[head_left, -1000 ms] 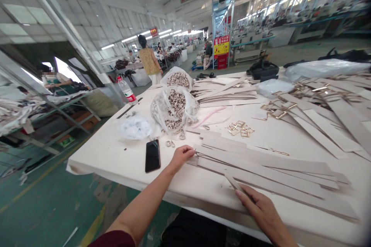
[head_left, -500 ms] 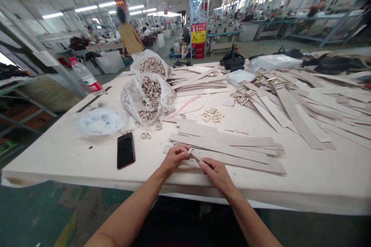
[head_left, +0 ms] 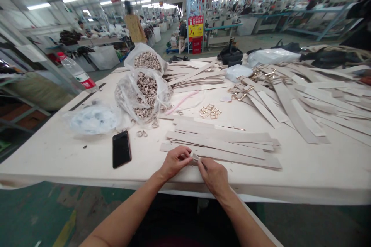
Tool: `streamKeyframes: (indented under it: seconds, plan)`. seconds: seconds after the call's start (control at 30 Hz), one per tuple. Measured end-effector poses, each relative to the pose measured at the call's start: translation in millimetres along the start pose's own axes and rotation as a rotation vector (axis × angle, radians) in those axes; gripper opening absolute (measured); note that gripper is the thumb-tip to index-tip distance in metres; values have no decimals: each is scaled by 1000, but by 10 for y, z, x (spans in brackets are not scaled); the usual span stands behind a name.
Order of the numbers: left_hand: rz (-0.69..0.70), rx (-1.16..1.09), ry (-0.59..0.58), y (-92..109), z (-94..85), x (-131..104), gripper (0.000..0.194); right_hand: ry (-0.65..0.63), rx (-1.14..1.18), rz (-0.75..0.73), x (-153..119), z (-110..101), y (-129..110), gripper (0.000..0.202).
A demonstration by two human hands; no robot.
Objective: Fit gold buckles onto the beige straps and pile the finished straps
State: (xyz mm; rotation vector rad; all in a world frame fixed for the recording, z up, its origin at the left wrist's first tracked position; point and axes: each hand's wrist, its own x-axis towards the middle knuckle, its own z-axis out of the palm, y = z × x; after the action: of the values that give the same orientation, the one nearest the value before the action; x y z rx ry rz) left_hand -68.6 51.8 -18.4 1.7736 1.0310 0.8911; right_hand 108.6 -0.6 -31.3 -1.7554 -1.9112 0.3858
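Close to the table's front edge, my left hand [head_left: 174,162] pinches the folded end of a pale grey-beige strap [head_left: 195,157]. My right hand [head_left: 214,175] has its fingers closed on the same piece, just to the right. A long pale strip runs under my right forearm to the lower right; I cannot tell whether it belongs to that strap. Flat strips [head_left: 226,144] lie in a loose stack just beyond my hands. Behind them is a small group of gold-coloured buckles [head_left: 210,111].
A black phone [head_left: 121,149] lies left of my hands. Clear bags of small strap loops [head_left: 147,92] stand behind it, near a plastic bottle [head_left: 78,72]. Straps with buckles [head_left: 298,112] pile up on the right. A person [head_left: 134,27] stands in the background.
The strap end between my fingers now shows as a wider, folded tip. My right hand has turned slightly, and a long pale strip has appeared beneath the right forearm. The view has shifted slightly.
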Motion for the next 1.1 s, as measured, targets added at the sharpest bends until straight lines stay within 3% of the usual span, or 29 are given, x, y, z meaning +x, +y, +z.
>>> streamKeyframes:
  seconds: [0.1,0.3,0.4,0.5,0.57,0.63,0.7,0.77,0.83,0.9,0.93,1.03,1.1]
  plan:
    - [-60,-128,-43,20,37,-10,10,10,45,-115,-36,-5,-3,26]
    - [-316,-724,15,106,111,11,41,16,241,-203,-28,-152,16,23]
    - [-411,-743,116,139,115,45,38,-54,347,-110,-27,-255,79,26]
    - [-398,-709,227,150,134,110,40,-213,654,106,-62,-322,179,39]
    - [-403,-741,199,163,233,144,42,-262,894,233,-81,-336,215,50]
    - [-414,-788,128,194,402,157,40,-224,1060,298,-73,-344,211,61]
    - [-403,-797,33,250,557,172,36,-183,1138,319,-38,-371,196,64]
    - [-367,-717,-86,323,597,244,35,-169,1182,334,6,-424,218,63]
    - [-322,-570,-306,392,479,439,36,-143,1234,364,43,-488,295,60]
    - [-276,-393,-539,420,261,790,38,-87,1289,423,69,-541,411,57]
    - [-253,-294,-567,410,150,1017,37,-56,1313,459,80,-559,471,55]
    - [-153,275,-217,282,-50,1784,32,-5,1363,530,108,-573,602,51]
    - [-105,616,-104,145,-39,2239,26,-9,1379,541,122,-558,640,51]
